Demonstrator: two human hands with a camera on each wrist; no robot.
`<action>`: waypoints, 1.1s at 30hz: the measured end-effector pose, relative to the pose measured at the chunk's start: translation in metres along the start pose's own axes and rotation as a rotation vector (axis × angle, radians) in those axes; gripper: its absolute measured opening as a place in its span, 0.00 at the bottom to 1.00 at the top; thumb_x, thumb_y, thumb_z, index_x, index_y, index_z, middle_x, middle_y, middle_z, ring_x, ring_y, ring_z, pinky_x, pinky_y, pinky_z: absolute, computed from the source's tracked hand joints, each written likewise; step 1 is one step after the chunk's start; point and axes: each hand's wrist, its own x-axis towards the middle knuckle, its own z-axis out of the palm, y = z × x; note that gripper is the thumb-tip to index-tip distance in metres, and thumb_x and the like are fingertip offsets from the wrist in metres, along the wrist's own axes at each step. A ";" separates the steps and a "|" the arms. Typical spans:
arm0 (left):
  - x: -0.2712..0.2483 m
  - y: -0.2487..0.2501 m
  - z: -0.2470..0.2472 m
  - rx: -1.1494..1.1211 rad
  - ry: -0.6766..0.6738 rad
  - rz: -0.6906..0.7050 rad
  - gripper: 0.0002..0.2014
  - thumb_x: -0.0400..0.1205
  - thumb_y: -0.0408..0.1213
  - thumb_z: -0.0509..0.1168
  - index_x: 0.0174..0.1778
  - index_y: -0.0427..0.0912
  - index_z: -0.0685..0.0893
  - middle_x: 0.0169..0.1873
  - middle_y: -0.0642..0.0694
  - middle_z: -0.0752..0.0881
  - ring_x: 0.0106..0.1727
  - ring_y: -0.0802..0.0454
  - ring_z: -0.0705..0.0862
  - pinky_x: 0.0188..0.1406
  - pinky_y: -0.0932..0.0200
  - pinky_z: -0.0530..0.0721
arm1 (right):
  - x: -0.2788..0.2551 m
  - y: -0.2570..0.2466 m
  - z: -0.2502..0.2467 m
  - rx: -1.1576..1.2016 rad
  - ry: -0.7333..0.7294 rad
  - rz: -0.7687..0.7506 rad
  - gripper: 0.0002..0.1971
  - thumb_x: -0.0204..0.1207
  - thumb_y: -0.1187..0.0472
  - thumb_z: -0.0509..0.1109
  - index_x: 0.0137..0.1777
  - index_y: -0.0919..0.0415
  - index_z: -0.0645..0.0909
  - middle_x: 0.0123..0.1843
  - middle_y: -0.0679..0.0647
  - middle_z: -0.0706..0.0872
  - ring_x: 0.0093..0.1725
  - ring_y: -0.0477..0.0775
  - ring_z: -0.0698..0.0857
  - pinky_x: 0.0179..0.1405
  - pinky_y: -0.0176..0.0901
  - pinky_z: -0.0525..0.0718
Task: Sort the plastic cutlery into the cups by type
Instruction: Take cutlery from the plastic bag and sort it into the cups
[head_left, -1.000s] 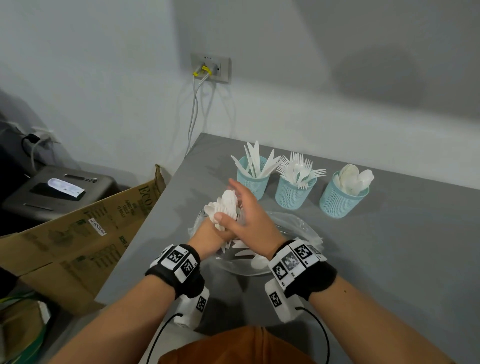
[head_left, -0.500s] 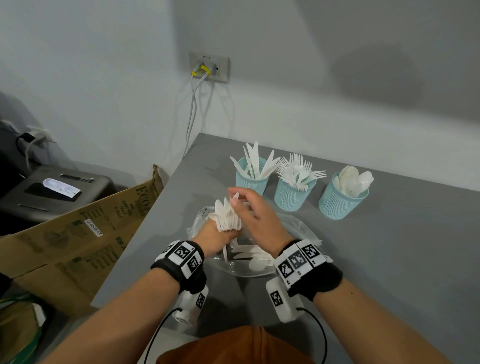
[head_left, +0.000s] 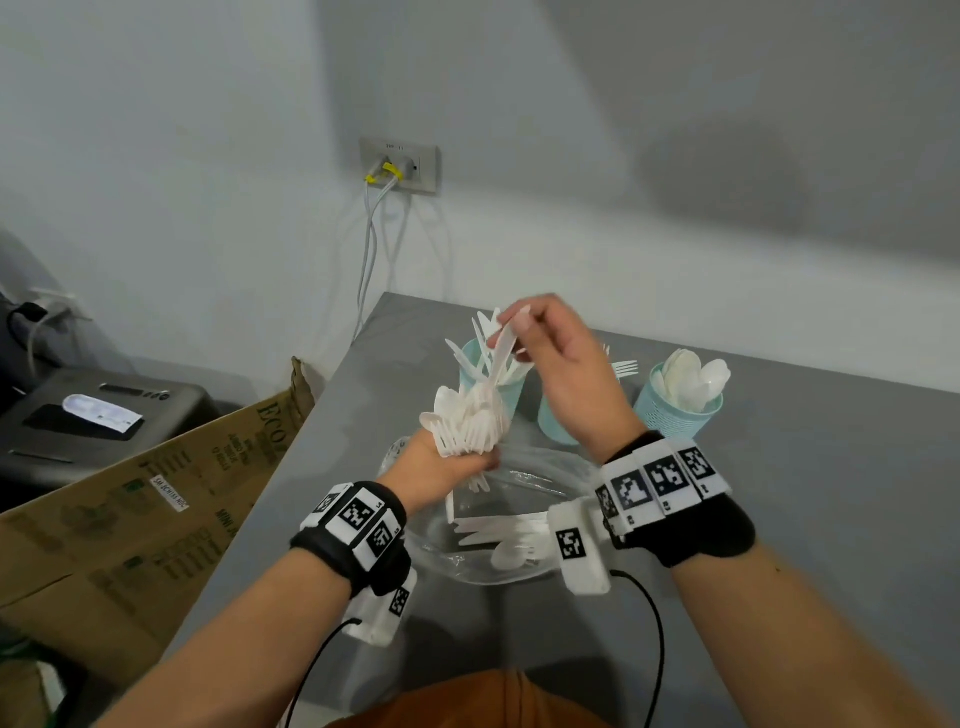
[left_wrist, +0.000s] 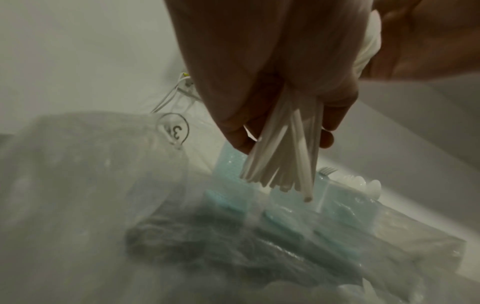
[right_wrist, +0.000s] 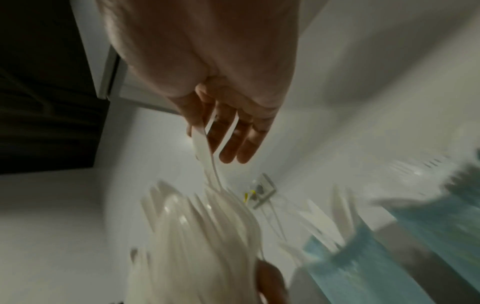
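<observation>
My left hand (head_left: 457, 462) grips a bundle of mixed white plastic cutlery (head_left: 467, 421) upright above a clear plastic bag (head_left: 550, 467); the handles (left_wrist: 285, 160) stick out below its fist (left_wrist: 272, 86). My right hand (head_left: 524, 325) pinches one white plastic knife (head_left: 501, 353) by its upper end, its lower end still in the bundle (right_wrist: 202, 226). That knife (right_wrist: 205, 152) hangs from thumb and forefinger. Behind stand three teal cups: the knife cup (head_left: 511, 397), the fork cup (head_left: 553, 423) mostly hidden by my right hand, and the spoon cup (head_left: 675, 415).
More loose cutlery (head_left: 498, 530) lies in the bag. An open cardboard box (head_left: 156, 493) stands off the table's left edge, with a dark device (head_left: 98, 415) behind it. A wall socket with cables (head_left: 397, 166) sits beyond the table's far corner.
My right hand has risen from the bundle and moved toward the cups, drawing one knife upward. The left hand has stayed in place with the bundle.
</observation>
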 end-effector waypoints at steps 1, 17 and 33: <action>0.002 0.002 0.000 0.021 -0.017 0.007 0.05 0.77 0.29 0.71 0.39 0.43 0.83 0.35 0.50 0.86 0.35 0.67 0.83 0.40 0.74 0.80 | 0.003 -0.011 -0.004 0.038 0.040 -0.051 0.08 0.86 0.60 0.57 0.50 0.55 0.78 0.45 0.59 0.87 0.47 0.53 0.86 0.53 0.48 0.83; 0.013 0.021 0.004 -0.072 0.042 -0.060 0.04 0.77 0.27 0.68 0.41 0.40 0.81 0.31 0.45 0.86 0.32 0.52 0.87 0.35 0.63 0.85 | -0.005 0.009 -0.015 -0.329 -0.120 0.070 0.02 0.72 0.53 0.76 0.42 0.47 0.86 0.41 0.43 0.80 0.45 0.39 0.81 0.49 0.38 0.74; 0.016 0.031 0.005 0.140 0.219 -0.087 0.06 0.75 0.32 0.64 0.39 0.50 0.77 0.30 0.47 0.84 0.27 0.46 0.87 0.37 0.52 0.86 | 0.006 -0.029 -0.027 -0.244 0.105 -0.087 0.08 0.84 0.47 0.58 0.52 0.49 0.73 0.34 0.45 0.83 0.25 0.44 0.72 0.27 0.41 0.73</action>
